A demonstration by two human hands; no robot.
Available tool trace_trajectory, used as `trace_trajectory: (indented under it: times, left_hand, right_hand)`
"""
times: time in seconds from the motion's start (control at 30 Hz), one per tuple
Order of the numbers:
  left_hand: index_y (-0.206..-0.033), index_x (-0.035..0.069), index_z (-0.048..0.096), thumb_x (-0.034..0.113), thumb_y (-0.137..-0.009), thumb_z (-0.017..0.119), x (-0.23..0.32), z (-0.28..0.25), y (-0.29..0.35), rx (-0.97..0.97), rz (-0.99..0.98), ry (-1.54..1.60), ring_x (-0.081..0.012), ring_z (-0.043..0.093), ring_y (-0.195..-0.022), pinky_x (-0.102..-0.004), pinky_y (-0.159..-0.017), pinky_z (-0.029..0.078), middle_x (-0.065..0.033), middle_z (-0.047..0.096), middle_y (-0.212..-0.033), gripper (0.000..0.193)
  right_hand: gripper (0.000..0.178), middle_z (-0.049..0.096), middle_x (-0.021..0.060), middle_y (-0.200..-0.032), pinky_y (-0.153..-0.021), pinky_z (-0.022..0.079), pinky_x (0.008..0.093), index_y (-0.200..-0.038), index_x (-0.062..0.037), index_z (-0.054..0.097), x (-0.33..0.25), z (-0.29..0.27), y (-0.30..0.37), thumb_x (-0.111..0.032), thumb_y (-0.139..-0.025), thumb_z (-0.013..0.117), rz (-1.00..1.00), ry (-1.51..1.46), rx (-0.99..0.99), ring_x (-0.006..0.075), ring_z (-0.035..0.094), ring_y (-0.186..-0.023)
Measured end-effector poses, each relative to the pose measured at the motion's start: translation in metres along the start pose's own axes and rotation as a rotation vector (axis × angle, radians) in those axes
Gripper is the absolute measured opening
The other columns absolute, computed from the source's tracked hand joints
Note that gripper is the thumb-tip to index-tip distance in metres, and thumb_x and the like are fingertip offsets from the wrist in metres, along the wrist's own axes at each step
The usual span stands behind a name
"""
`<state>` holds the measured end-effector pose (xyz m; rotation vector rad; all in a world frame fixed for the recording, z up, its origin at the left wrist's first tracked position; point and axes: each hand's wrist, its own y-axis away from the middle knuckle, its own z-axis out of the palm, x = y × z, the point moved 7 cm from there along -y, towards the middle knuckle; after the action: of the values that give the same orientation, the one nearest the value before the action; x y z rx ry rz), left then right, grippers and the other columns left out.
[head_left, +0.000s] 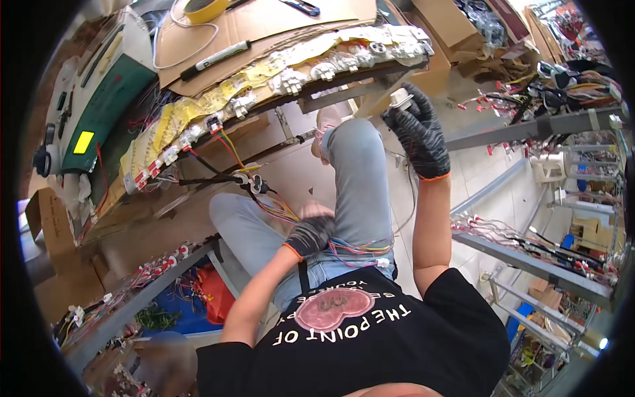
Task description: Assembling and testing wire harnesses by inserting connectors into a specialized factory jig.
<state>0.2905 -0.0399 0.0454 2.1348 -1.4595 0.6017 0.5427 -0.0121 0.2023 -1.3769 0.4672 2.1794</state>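
Note:
My left hand (pixel 311 237), in a dark grey knit glove with an orange cuff, is closed round a bundle of coloured wires (pixel 360 249) over my lap. The bundle's loose end lies across my thigh and ends in a small white connector (pixel 383 263). Its other end runs up past black-wrapped cable (pixel 254 185) to a dark connector (pixel 214 124) at the bench edge. Raised to the right of my knee, my gloved right hand (pixel 420 135) grips a white plug connector (pixel 401 99). A thin grey cable (pixel 414 205) hangs below that hand.
White connector holders (pixel 288 81) on yellow tape line the bench's curved front edge. Behind them, a marker (pixel 215 59) and a yellow tape roll (pixel 205 9) lie on cardboard. A green-fronted box (pixel 106 112) stands left. Metal rails (pixel 529 132) hung with wire harnesses flank me.

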Motion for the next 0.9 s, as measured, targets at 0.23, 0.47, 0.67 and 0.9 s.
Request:
trace_trajectory:
  times: [0.23, 0.47, 0.67, 0.9]
  left_hand:
    - [-0.098, 0.006, 0.06, 0.055, -0.079, 0.05, 0.023, -0.085, 0.038, -0.446, 0.098, 0.127, -0.0327, 0.059, -0.069, -0.0394, -0.065, 0.045, -0.0154, 0.061, -0.074, 0.054]
    - [-0.081, 0.005, 0.06, 0.02, -0.076, 0.067, -0.028, -0.251, 0.1, 0.345, -0.119, 0.211, -0.0169, 0.054, -0.063, -0.0284, -0.059, 0.043, -0.0046, 0.057, -0.068, 0.017]
    - [-0.083, 0.001, 0.06, 0.02, -0.077, 0.065, -0.072, -0.278, 0.133, 0.525, -0.479, 0.502, -0.0129, 0.053, -0.066, -0.0279, -0.061, 0.044, -0.0057, 0.057, -0.069, 0.02]
    - [-0.088, 0.001, 0.06, 0.009, -0.072, 0.068, -0.036, -0.262, 0.123, 0.525, -0.243, 0.009, -0.017, 0.059, -0.074, -0.0272, -0.069, 0.047, -0.0066, 0.062, -0.08, 0.019]
  right_hand:
    - [0.035, 0.061, 0.0066, -0.086, -0.066, 0.048, 0.0235, -0.111, 0.0022, 0.051, 0.034, 0.051, -0.014, 0.0, -0.078, 0.062, -0.113, 0.692, 0.028, 0.0092, 0.056, -0.073]
    - [0.033, 0.061, 0.0056, -0.075, -0.059, 0.047, 0.0231, -0.108, 0.0024, 0.054, 0.034, 0.083, -0.026, -0.001, -0.077, 0.064, -0.134, 0.631, 0.057, 0.0085, 0.056, -0.062]
    - [0.027, 0.062, 0.0065, -0.078, -0.059, 0.048, 0.0233, -0.103, 0.0021, 0.056, 0.032, 0.088, -0.035, -0.003, -0.078, 0.064, -0.255, 0.529, 0.084, 0.0089, 0.056, -0.061]
    - [0.039, 0.059, 0.0088, -0.084, -0.07, 0.046, 0.0302, -0.102, -0.0021, 0.053, -0.032, 0.113, 0.033, -0.014, -0.071, 0.073, -0.858, 1.026, 0.133, 0.0178, 0.056, -0.074]
